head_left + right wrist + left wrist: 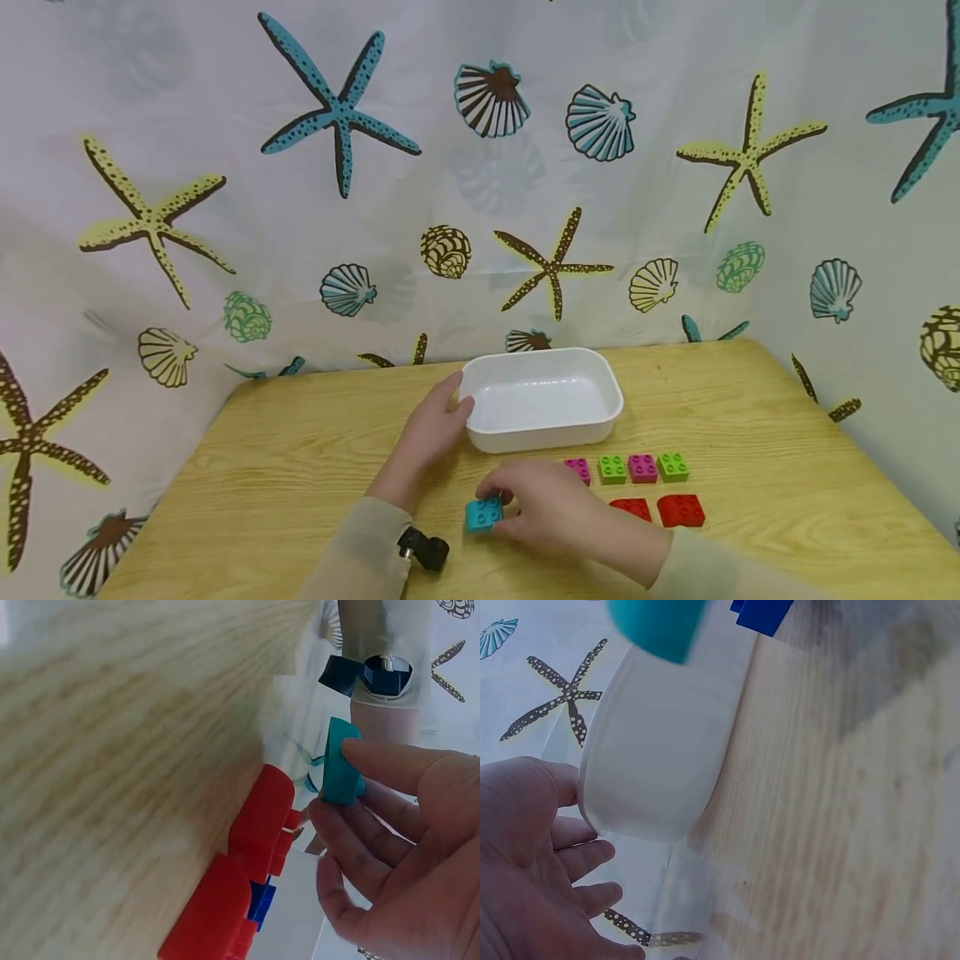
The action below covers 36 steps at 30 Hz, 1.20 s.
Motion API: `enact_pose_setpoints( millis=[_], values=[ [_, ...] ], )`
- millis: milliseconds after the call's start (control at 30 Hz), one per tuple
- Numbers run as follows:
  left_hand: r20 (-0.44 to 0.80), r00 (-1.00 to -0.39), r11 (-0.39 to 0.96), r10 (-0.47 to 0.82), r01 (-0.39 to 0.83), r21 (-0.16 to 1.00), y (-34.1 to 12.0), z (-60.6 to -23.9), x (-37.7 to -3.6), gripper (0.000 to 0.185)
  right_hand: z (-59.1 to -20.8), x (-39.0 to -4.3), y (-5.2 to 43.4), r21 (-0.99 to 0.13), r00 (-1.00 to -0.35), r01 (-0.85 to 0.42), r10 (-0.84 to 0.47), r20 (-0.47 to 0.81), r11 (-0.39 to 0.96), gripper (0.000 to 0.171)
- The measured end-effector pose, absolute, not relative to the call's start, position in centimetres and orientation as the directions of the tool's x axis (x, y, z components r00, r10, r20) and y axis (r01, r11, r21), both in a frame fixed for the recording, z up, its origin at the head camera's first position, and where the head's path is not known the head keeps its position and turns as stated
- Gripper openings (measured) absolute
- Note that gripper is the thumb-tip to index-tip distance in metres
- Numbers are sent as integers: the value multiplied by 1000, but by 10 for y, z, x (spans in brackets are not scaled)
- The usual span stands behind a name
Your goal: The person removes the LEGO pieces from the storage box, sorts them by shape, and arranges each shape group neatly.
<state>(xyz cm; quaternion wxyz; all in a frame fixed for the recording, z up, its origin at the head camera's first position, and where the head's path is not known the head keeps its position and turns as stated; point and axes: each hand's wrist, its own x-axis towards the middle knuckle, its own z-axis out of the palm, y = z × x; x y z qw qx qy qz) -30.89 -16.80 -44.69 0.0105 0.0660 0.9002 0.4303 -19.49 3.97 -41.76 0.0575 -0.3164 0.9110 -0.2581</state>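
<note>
Right hand (558,508) pinches a teal toy brick (483,513) low on the wooden worktop (285,467), brick sitting at the left tip of the grip, studs up, thumb and fingertips curled on its right side and top edge. The right wrist view shows the same: teal brick held between thumb and forefinger (390,761), the rest of the fingers loosely bent below it and not on it. Cannot tell whether the brick is touching the worktop or just off it. Left hand (431,429) rests with straight, relaxed fingers against the left end wall of the white plastic tub (592,421), thumb at the rim corner; in the left wrist view the fingers (581,855) lie just beside the tub's outer wall, nothing grasped. Tub is upright, behind the right hand, nothing visible inside it. Right of the grip is a row of small bricks: pink brick (579,469) partly covered by the hand, green brick (612,469), second pink brick (642,468), second green brick (672,467), set side by side and close together. In front of that row are two red bricks (681,510), one partly hidden by the right hand. In the right wrist view a blue brick (261,901) shows behind the red ones. Black wrist camera mount (423,548) sits on the left sleeve. Starfish-and-shell curtain (337,125) behind the worktop.
</note>
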Motion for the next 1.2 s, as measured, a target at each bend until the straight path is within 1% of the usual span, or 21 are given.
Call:
enact_pose_setpoints(
  millis=[100,200,433,667,933,1067,1200],
  values=[
    [18,-993,626,115,86,775,-167,-447,-309,64,-422,-195,38,-456,-782,-581,-618,82,674,32],
    [9,-993,631,114,79,772,-165,-448,-309,65,-425,-195,38,-430,-774,-595,-628,81,679,32],
    [35,-989,635,141,117,763,-164,-450,-309,66,-429,-195,39,-446,-773,-572,-635,11,688,33],
    [32,-990,635,138,113,764,-168,-453,-309,67,-436,-198,37,-439,-764,-582,-645,7,685,33],
    [37,-990,624,137,116,772,-171,-453,-309,67,-441,-199,35,-416,-746,-615,-666,31,670,35],
    [42,-988,623,149,127,772,-169,-452,-308,66,-442,-199,36,-419,-750,-609,-661,26,674,39],
    [49,-987,618,156,136,774,-168,-451,-310,66,-437,-199,41,-451,-756,-595,-654,33,665,46]
  ],
)
